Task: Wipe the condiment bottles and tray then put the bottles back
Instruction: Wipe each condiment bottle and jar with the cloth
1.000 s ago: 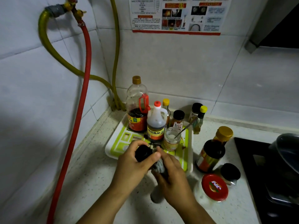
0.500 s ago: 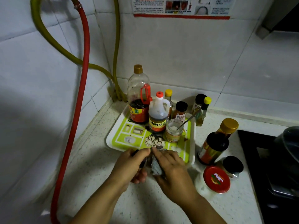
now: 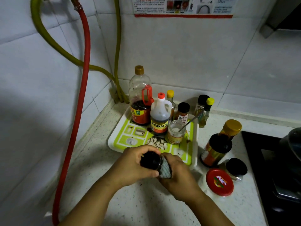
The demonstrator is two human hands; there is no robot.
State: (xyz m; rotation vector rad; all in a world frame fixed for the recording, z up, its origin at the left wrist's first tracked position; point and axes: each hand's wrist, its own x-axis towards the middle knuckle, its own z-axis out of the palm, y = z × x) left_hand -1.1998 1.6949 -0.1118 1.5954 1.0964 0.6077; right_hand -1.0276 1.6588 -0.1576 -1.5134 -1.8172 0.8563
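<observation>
Nearest, low over the speckled counter [image 3: 143, 207]: left hand [image 3: 135, 165] closed around a small black-capped jar [image 3: 150, 160], cap end now tipped up toward the camera where half a second ago it lay hidden under the fingers. Right hand [image 3: 179, 175] clamped on a grey textured cloth [image 3: 165, 168] pressed against the jar's side, touching it. Turned in the grip, then, so a fresh face meets the cloth; likely mid-wipe on this one jar, with plenty left to do. Just to the right, off the tray: a red-lidded tub [image 3: 219, 181], a second black-lidded jar [image 3: 236, 167] and a dark gold-capped bottle [image 3: 216, 147], standing apart from one another; wiped or not, impossible to say. Beyond the hands, the green-and-white tray [image 3: 119, 141], dark specks and a whitish smear showing on its bare parts, so probably not yet cleaned. Still standing on it: an open jar with a spoon [image 3: 176, 133], a red-capped vinegar bottle [image 3: 159, 119], a tall soy bottle with a red handle [image 3: 140, 101], a black-capped spice jar [image 3: 183, 111] and more small bottles behind. Farthest back, the tiled wall with a red hose [image 3: 81, 82] and green hoses [image 3: 53, 44].
</observation>
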